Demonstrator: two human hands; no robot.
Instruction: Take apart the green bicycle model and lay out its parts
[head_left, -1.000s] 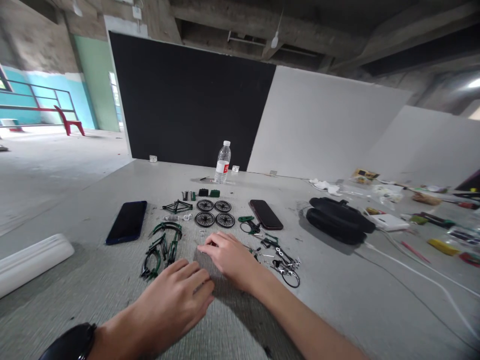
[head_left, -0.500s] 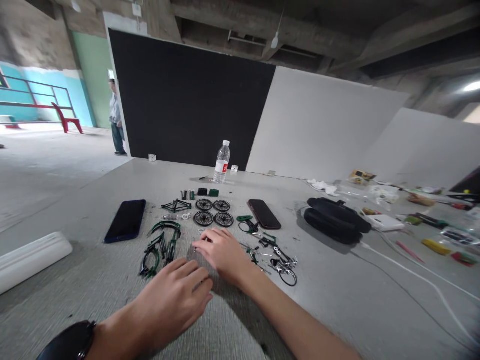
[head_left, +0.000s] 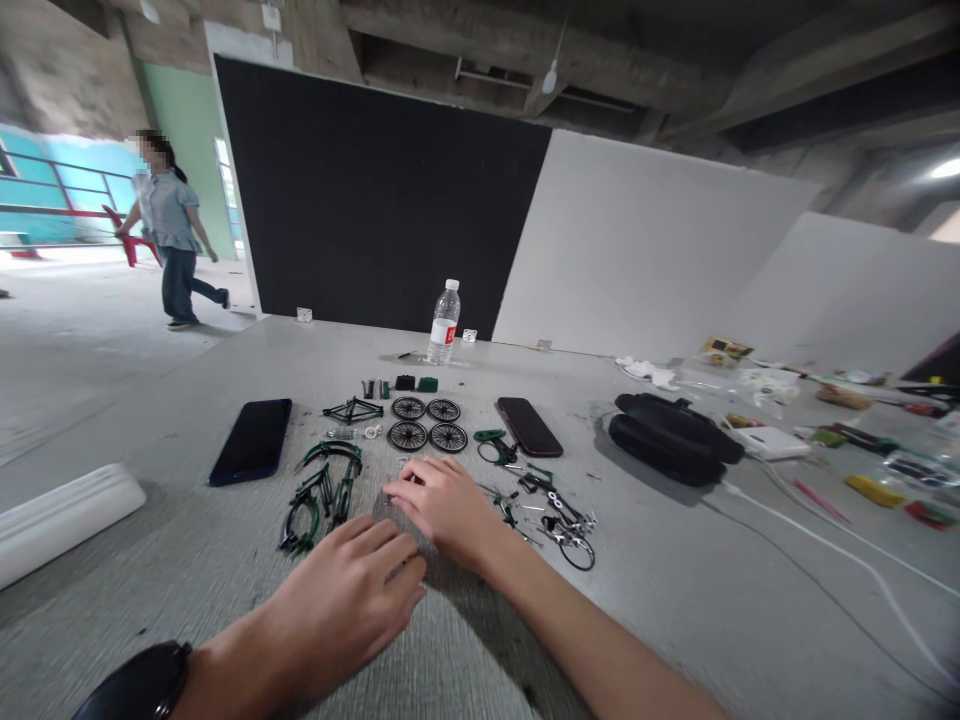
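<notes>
My left hand (head_left: 346,598) rests knuckles-up on the grey table (head_left: 675,600), fingers curled under; a dark watch sits on its wrist. My right hand (head_left: 442,503) lies just beyond it, fingertips pinched at tiny metal bits near the middle of the table. Left of both hands lie green and black model frame pieces (head_left: 321,495). Several small black spoked wheels (head_left: 427,423) lie in a square just past my right hand. A tangle of small metal and green parts (head_left: 551,515) lies right of my right hand.
A dark blue phone (head_left: 252,440) lies at the left, a dark red phone (head_left: 529,426) right of the wheels. A water bottle (head_left: 444,323) stands at the far edge. A black pouch (head_left: 671,438), white cable (head_left: 832,552) and clutter fill the right. A person (head_left: 171,230) walks far left.
My hands have barely moved. The person in the background has walked from the black wall's edge leftward across the floor.
</notes>
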